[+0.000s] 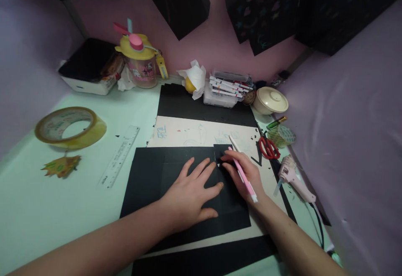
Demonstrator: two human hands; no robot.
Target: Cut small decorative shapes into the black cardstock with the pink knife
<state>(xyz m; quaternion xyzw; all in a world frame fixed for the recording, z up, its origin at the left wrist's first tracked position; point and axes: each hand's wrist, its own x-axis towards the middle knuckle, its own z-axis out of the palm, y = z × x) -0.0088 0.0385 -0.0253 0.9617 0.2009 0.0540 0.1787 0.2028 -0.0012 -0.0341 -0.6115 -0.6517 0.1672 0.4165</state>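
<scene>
My left hand [191, 194] lies flat, fingers spread, on a black paper sheet [150, 184] in the middle of the table. My right hand [243, 173] rests on the sheet's right part and holds a pink and white pen-like tool [243, 175], its upper end pointing away from me. The fingertips of that hand touch the paper near a small folded black piece [221, 150]. Under the black sheet lies a cream board [201, 133] with faint blue marks.
A tape roll [70, 127], a clear ruler [119, 156] and a leaf-shaped cutout [61, 166] lie left. Red scissors [268, 147], a glue gun [293, 177] and a lidded bowl [270, 100] sit right. Markers [228, 86], a bottle [140, 60] and a black box [89, 64] line the back.
</scene>
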